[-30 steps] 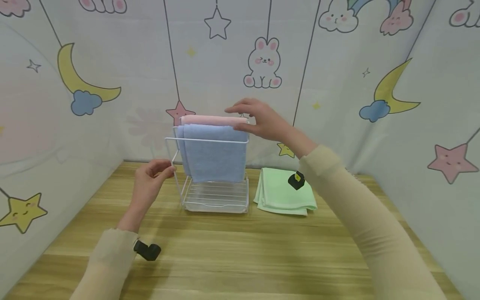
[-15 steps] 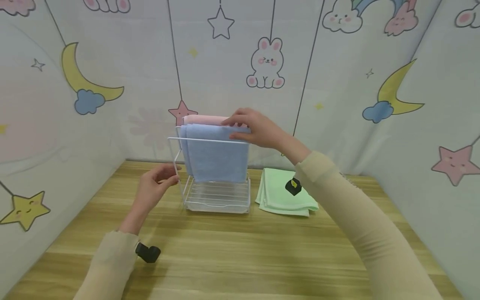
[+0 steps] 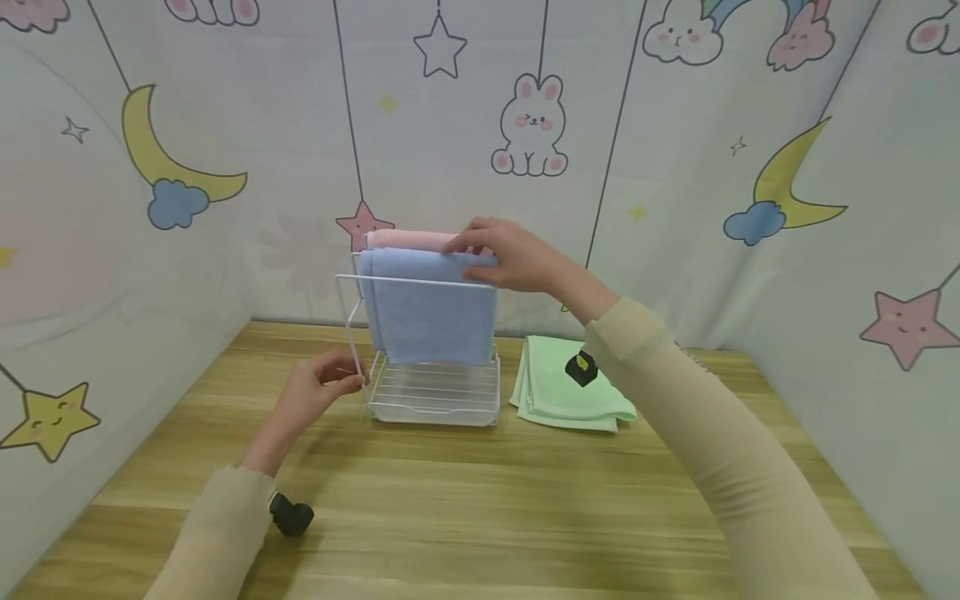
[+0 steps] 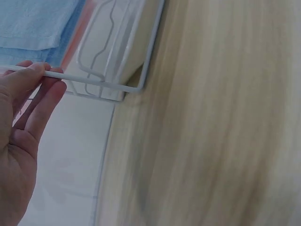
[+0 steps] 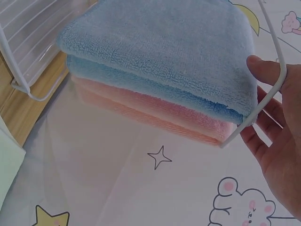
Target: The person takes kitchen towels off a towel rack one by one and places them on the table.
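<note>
A white wire rack (image 3: 433,409) stands on the table, with a light blue folded towel (image 3: 435,325) draped over its upper bar. Behind the blue one hangs a pink towel (image 3: 405,240). My left hand (image 3: 313,393) pinches the rack's left post low down; the left wrist view shows thumb and fingertips around the white wire (image 4: 94,82). At the rack's top right, my right hand (image 3: 517,257) holds the blue towel's upper corner. In the right wrist view its thumb (image 5: 263,68) lies against the blue towel's face, the other fingers behind the edge, wire crossing between.
A green folded towel (image 3: 558,396) lies on the wooden table (image 3: 450,508) right of the rack. A printed cloth wall (image 3: 465,150) rises close behind. The rack's lower tier holds a clear tray (image 3: 431,414).
My left hand has slid down the rack's left post. My right hand has moved slightly down and left, from above the towels onto the blue towel's top, then held nearly still.
</note>
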Demonstrator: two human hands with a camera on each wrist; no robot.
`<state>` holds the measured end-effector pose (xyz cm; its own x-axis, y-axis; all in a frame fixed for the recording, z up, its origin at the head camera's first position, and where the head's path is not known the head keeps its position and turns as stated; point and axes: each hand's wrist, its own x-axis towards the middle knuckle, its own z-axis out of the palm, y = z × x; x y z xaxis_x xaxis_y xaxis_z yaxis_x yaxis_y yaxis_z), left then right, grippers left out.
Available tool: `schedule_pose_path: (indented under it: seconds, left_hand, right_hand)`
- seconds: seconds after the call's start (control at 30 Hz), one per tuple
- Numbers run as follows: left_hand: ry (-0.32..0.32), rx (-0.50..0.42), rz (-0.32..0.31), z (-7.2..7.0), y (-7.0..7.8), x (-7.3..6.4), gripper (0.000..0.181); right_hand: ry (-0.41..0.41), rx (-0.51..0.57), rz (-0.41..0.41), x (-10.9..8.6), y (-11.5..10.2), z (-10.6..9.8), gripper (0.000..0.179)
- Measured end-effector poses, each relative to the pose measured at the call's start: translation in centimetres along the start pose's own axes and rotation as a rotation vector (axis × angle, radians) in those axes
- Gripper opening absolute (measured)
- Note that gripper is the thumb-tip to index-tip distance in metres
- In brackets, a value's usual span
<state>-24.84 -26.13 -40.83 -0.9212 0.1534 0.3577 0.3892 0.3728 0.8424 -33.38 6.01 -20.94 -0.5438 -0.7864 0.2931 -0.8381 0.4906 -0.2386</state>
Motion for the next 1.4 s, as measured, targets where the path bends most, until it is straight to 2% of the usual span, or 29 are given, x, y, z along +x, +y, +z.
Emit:
schedule_pose_path:
  seconds: [0.1,0.3,0.43,0.6,0.83,1.1,1.4]
  left_hand:
    - [-0.018,0.051,-0.014,0.1,-0.3,-0.2,0.021]
    - [-0.004,0.096,0.013,0.2,-0.3,-0.2,0.021]
    - [-0.017,0.117,0.02,0.2,-0.6,-0.2,0.019]
    - [-0.023,0.161,-0.014,0.0,-1.0,-0.3,0.015]
    - [-0.009,0.139,-0.049,0.2,-1.1,-0.3,0.022]
    - [-0.038,0.062,-0.084,0.4,-1.0,-0.3,0.017]
    - [-0.055,0.15,-0.04,0.5,-1.2,0.0,0.011]
  right_hand:
    - [-0.004,0.005,0.012,0.1,0.0,0.1,0.034]
    - [-0.021,-0.02,0.031,0.3,-0.1,0.0,0.036]
    - [-0.052,-0.072,0.046,0.9,-0.3,0.1,0.036]
    - [-0.098,-0.144,0.053,1.5,-0.8,0.2,0.035]
    - [-0.104,-0.16,0.069,1.5,-1.0,0.2,0.035]
    - [-0.1,-0.158,0.065,1.4,-0.8,0.2,0.034]
    - [-0.088,-0.175,0.075,2.0,-1.2,0.4,0.03]
